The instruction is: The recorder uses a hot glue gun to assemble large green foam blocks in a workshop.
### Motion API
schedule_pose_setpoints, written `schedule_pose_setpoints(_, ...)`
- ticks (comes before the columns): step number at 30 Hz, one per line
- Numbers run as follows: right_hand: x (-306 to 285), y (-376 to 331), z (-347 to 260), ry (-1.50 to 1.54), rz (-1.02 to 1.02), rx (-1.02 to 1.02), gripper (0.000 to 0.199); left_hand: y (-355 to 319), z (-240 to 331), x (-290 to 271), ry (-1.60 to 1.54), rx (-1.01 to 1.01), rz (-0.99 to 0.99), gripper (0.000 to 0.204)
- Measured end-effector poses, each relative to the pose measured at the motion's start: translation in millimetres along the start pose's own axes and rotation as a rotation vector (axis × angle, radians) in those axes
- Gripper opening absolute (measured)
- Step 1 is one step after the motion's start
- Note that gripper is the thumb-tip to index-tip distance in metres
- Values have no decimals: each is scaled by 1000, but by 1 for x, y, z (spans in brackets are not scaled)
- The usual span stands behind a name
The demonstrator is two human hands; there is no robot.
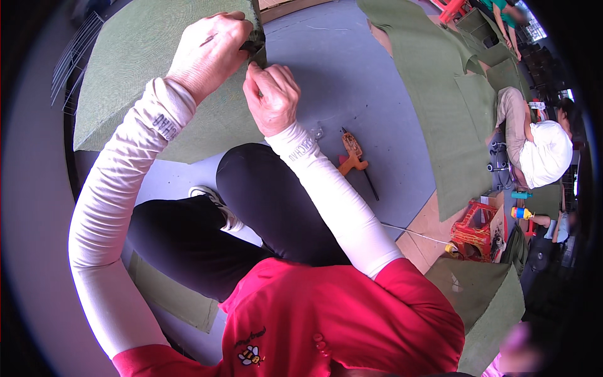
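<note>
Fabric dominates the scene: a large green-covered panel [157,69] is propped on the grey floor [352,88] in front of the crouching person, and its upper right corner is where the work is being done. Further green sheets [440,94] are spread well apart to the right, where another person [534,147] is bent over them.

The left hand [210,53] is clamped around a small dark tool [251,46] at the panel's corner; what kind of tool it is cannot be told, since most of it is hidden in the fist. The right hand [271,94] is closed just below, its fingertips pinched on the fabric edge, so the two hands are held almost touching.

For the step to be done well, it is judged that the cloth should be kept taut by the pinching hand while the tool is pressed squarely at the corner, so no slack or wrinkle is trapped in the fold. Fingertips are best kept clear of the tool's tip.

An orange hand tool [352,157] is left lying on the floor near the right knee, within easy reach.
</note>
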State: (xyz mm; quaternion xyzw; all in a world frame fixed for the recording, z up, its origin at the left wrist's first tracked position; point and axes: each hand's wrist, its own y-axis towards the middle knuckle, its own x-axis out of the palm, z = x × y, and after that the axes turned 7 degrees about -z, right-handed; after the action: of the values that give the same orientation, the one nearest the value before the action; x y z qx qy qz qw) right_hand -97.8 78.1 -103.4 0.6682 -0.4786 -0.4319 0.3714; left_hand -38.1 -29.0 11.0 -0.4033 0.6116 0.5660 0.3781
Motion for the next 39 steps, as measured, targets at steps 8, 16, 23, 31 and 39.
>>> schedule_pose_setpoints(8, 6, -1, 0, -105, -24, -20, 19, -2, -3, 1, -46, 3, -28, 25)
schedule_pose_setpoints(16, 7, -9, 2, -179, -78, -7, 19, 5, 3, 0, 23, -27, -56, 30)
schedule_pose_setpoints(23, 10, -11, -4, -139, -96, 65, 25, 2, 7, -4, 27, -119, -104, 27)
schedule_pose_setpoints(31, 0, -12, -6, -114, -172, 141, 33, -4, 13, 9, 46, -138, 27, 24)
schedule_pose_setpoints(39, -20, 12, 13, 127, -17, 299, 49, -9, 15, 10, 74, -126, 37, 21)
